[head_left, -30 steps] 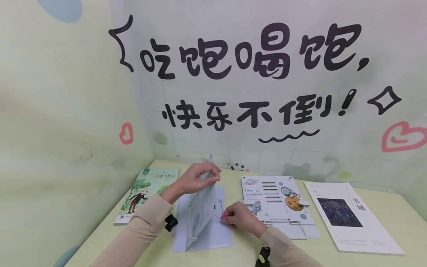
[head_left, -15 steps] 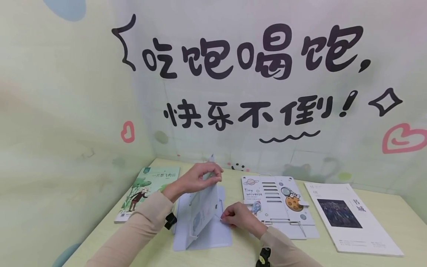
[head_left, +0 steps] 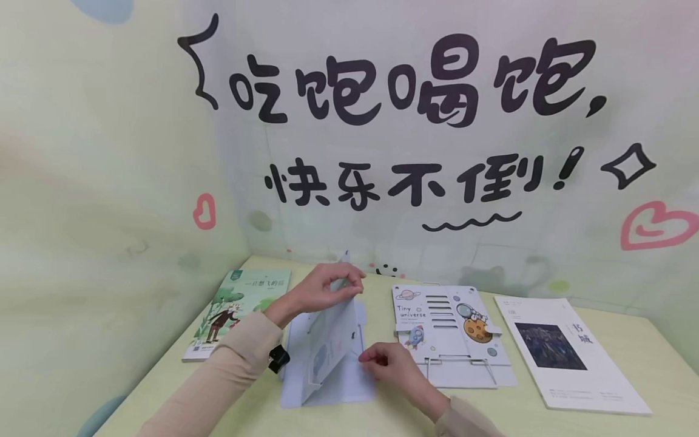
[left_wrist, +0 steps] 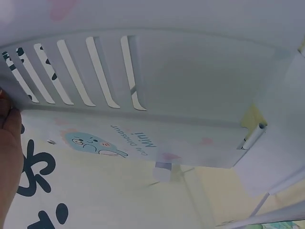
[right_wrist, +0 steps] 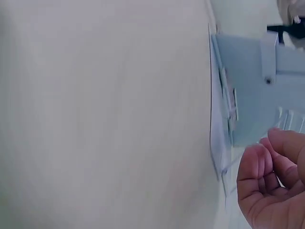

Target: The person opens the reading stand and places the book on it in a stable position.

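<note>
A pale lilac book stand (head_left: 333, 346) is partly unfolded, its slotted panel tilted up over a flat base (head_left: 357, 388). Along the panel's upper edge, my left hand (head_left: 319, 290) grips it between thumb and fingers. The left wrist view shows the panel's long slots and a blue dinosaur print (left_wrist: 93, 143) up close. On the stand's right side, my right hand (head_left: 397, 367) pinches the thin wire support (right_wrist: 243, 156) with thumb and forefinger, the other fingers curled. Part of the wire is hidden behind the fingertips.
A second book stand (head_left: 450, 340) with space pictures lies folded to the right. Beyond it rests a white book (head_left: 568, 388) with a dark cover picture. A green book (head_left: 229, 303) lies at the left, partly behind the left forearm. A printed wall (head_left: 349, 139) closes the back.
My right hand has lowered slightly and turned at the wrist. My left hand keeps its grip on the panel, whose tilt looks the same. The head view has shifted a little.
</note>
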The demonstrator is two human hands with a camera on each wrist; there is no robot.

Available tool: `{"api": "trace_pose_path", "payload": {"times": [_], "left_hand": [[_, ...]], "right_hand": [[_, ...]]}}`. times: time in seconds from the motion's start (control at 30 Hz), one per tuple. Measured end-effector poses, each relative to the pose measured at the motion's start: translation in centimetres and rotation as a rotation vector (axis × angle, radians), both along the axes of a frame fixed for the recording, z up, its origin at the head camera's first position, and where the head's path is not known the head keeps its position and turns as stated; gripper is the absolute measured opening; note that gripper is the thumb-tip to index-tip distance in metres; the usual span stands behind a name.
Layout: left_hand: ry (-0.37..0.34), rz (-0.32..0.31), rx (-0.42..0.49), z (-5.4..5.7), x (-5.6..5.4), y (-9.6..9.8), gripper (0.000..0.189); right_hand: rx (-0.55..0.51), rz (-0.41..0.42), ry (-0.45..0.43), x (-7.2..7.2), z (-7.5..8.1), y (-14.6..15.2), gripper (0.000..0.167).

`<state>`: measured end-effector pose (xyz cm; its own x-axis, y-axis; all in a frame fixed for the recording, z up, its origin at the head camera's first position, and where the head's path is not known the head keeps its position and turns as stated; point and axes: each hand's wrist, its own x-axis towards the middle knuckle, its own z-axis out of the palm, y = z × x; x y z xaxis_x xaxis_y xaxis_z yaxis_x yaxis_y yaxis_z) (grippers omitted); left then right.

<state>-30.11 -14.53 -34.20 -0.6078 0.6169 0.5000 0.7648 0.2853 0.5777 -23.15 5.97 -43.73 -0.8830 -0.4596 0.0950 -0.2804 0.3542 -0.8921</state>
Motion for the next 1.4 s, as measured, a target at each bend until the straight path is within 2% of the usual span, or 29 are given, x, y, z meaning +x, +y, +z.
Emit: {"api": "trace_pose_path", "payload": {"times": [0.07, 0.17, 0.23, 0.3, 0.33, 0.4, 0.5, 0.6, 0.73, 0.97, 1.23, 1.4], "left_hand": [[-0.019, 0.010, 0.045, 0.0, -0.1, 0.0, 0.004], [-0.078, 0.096, 0.162, 0.0, -0.4, -0.2, 0.011], [-0.126, 0.200, 0.233, -0.2, -0.9, -0.7, 0.015], [-0.186, 0.324, 0.249, -0.4, -1.4, -1.3, 0.020], [-0.226, 0.379, 0.237, -0.5, -1.7, -1.7, 0.023], [-0.307, 0.470, 0.158, -0.9, -2.2, -2.4, 0.030], [-0.437, 0.531, 0.034, -1.5, -2.9, -3.3, 0.038], [-0.500, 0.542, -0.048, -2.2, -3.3, -3.7, 0.041], [-0.530, 0.542, -0.067, -2.8, -3.3, -3.5, 0.039], [-0.462, 0.526, -0.081, -3.1, -3.4, -3.1, 0.031], [-0.451, 0.524, -0.086, -3.2, -3.6, -3.2, 0.029], [-0.413, 0.573, -0.114, -3.2, -3.5, -3.7, 0.030]], "right_hand": [[-0.057, 0.001, -0.016, 0.9, 0.2, -0.3, 0.010], [-0.152, 0.010, -0.041, 2.3, 0.5, -1.1, 0.011], [-0.223, 0.014, -0.065, 3.2, 0.7, -1.7, 0.014], [-0.290, 0.013, -0.080, 3.9, 0.9, -2.2, 0.017], [-0.321, 0.012, -0.084, 4.2, 0.9, -2.5, 0.018], [-0.368, 0.004, -0.075, 4.7, 1.1, -3.0, 0.019], [-0.414, -0.024, -0.064, 5.2, 1.3, -3.9, 0.020], [-0.431, -0.060, -0.058, 5.4, 1.4, -4.6, 0.019], [-0.422, -0.102, -0.038, 5.5, 1.2, -5.2, 0.016], [-0.385, -0.149, -0.009, 5.6, 1.1, -5.6, 0.013], [-0.366, -0.166, -0.019, 5.5, 1.2, -5.5, 0.012], [-0.359, -0.206, -0.013, 5.0, 1.4, -4.8, 0.011]]}}
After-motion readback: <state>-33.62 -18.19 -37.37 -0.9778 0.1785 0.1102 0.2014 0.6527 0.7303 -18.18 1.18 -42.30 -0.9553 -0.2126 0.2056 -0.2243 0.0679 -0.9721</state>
